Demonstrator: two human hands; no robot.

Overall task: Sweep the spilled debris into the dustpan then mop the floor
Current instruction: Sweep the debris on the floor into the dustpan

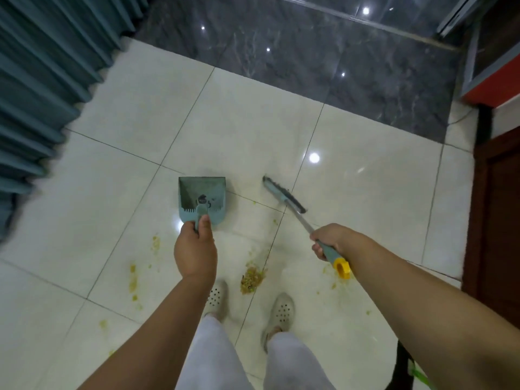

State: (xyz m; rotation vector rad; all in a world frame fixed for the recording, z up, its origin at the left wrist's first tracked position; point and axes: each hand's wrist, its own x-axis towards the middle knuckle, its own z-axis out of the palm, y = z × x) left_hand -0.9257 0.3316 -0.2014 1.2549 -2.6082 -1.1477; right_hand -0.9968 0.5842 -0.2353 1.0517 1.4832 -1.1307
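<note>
Left hand: the left hand (195, 250) reaches forward from a bare forearm, back of the hand up, fingers curled tight around the dustpan's short handle with the thumb laid along its top.
Right hand: the right hand (329, 242) is extended forward and to the right, fingers wrapped fully around the grey grip of the broom, just ahead of its yellow end cap.
Dustpan: one blue-green dustpan (202, 199), mouth pointing away from the person, comb teeth along its near edge; whether it rests on the floor or hangs just above cannot be told.
Dustpan contents: a small dark clump near the back wall beside the handle; no yellow debris shows inside.
Broom: one broom (284, 194), its metal shaft sloping down from the right hand to a narrow bristle head lying diagonally near a tile joint, to the right of the dustpan and apart from it.
Debris: one dense yellowish pile (251, 278) on the white tiled floor (365, 192) just ahead of the feet, between the two hands; several thinner smears and specks lie to its left and right.
Feet: two pale perforated shoes (282, 309), below light trousers.
Surroundings: pleated blue curtain (42, 80) along the floor's left edge; dark marble tiles (309, 57) at the far edge.
</note>
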